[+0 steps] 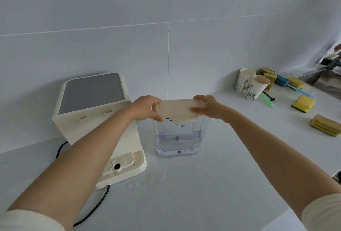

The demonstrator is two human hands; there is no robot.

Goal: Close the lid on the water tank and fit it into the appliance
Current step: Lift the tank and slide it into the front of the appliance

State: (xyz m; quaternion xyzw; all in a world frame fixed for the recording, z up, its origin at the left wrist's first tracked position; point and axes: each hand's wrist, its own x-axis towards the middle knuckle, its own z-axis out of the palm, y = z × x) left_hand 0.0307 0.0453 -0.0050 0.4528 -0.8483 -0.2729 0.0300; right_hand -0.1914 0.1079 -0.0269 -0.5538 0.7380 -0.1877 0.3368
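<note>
Lid [176, 109] seating cannot be confirmed; hands cover both its ends. Left hand [147, 108] grips the left end, right hand [208, 108] the right. Tank [178, 136], part-filled, stands on the counter [212, 184] just right of the appliance [96, 112].

Both bare forearms reach forward, converging, sleeves pushed up near the elbows. The left hand [146, 108] curls with thumb below and fingers above, pinching. The right hand [208, 108] mirrors it, fingers bent, thumb extended leftward.
</note>
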